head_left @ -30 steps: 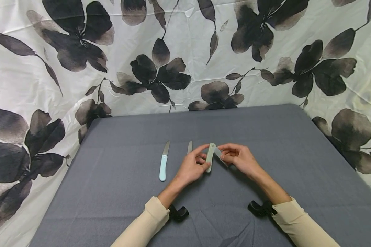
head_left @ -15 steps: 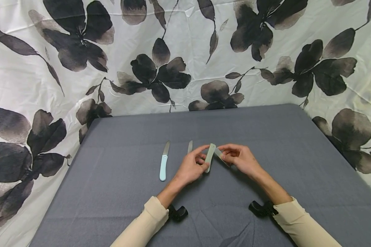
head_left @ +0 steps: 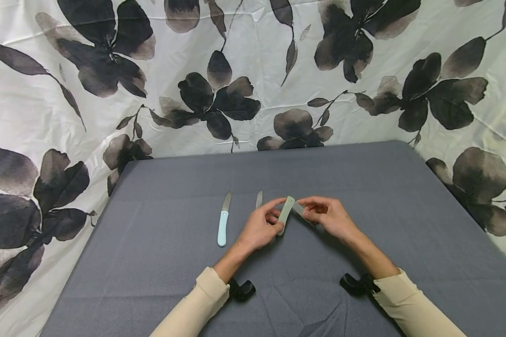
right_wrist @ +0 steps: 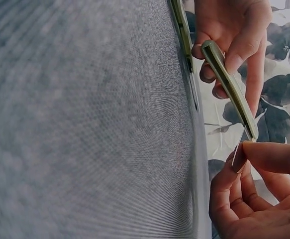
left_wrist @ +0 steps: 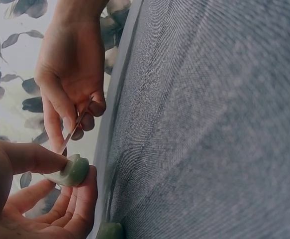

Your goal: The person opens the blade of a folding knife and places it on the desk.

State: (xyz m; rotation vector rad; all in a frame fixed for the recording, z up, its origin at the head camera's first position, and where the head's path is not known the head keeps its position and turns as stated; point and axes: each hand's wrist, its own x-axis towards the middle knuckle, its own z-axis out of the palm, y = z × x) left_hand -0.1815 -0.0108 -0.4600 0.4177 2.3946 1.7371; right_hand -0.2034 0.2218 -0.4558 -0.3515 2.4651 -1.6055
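A half-folded pocket knife (head_left: 285, 216) with a pale green handle is held above the table between both hands. My left hand (head_left: 259, 228) grips its handle, thumb on the near end and fingers at the far end. With thumb and fingers, my right hand (head_left: 332, 219) pinches the blade (head_left: 299, 209), which slants down to the right from the pivot. In the right wrist view, the slot along the green handle (right_wrist: 229, 87) shows. Behind my left hand lies another knife (head_left: 259, 200); the head view shows only its blade, while its green handle (right_wrist: 183, 35) appears in the right wrist view.
An unfolded knife with a light blue handle (head_left: 222, 229) lies on the grey cloth-covered table (head_left: 160, 262), left of my hands, blade pointing away. A floral curtain (head_left: 244, 61) hangs behind the table. Black wrist mounts (head_left: 241, 291) sit at both cuffs.
The near end of the green handle has swung slightly left, so the angle between handle and blade is a little wider. Both hands keep their hold and have hardly moved.
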